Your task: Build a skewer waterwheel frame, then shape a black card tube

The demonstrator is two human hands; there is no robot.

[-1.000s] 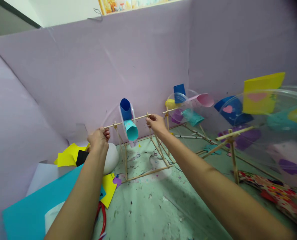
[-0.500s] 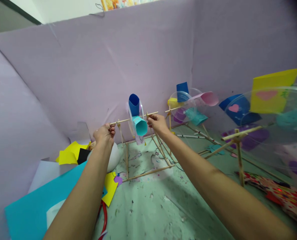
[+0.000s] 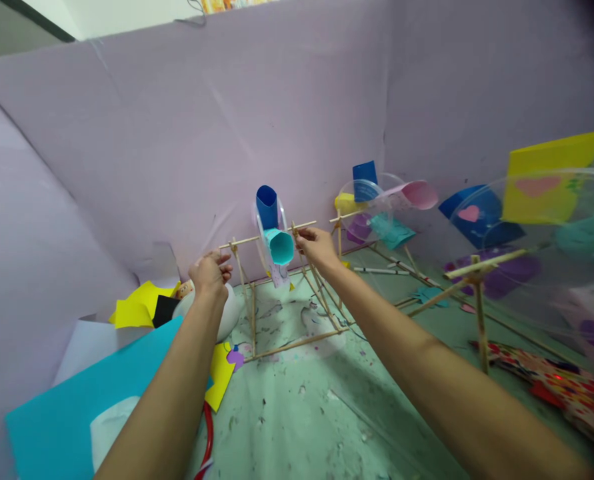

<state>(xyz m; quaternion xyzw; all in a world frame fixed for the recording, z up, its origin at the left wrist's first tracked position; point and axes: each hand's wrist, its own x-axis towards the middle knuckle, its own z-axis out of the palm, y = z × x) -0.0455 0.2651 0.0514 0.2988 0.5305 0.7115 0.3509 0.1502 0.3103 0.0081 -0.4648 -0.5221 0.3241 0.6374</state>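
A thin wooden stick (image 3: pixel 247 239) lies across the top of a stick frame (image 3: pixel 297 345). It carries a small wheel of clear discs with a dark blue paper cup (image 3: pixel 267 208) and a turquoise paper cup (image 3: pixel 281 247) between them. My left hand (image 3: pixel 211 273) is just below the stick's left end, fingers apart and holding nothing. Right of the wheel, my right hand (image 3: pixel 317 245) pinches the frame's top joint, where the stick rests; its fingertips partly hide the spot.
More wheels with paper cups stand on stick frames at right, a large clear disc (image 3: pixel 537 320) nearest. Turquoise sheet (image 3: pixel 71 413), yellow paper (image 3: pixel 141 307) and a white round object (image 3: pixel 231 313) lie at left. A floral pouch (image 3: pixel 541 373) lies right. Lilac walls (image 3: pixel 297 120) enclose the green tabletop (image 3: pixel 277 427).
My left hand has let go of the stick's left end and its fingers have spread slightly. The right hand keeps its place at the frame's joint.
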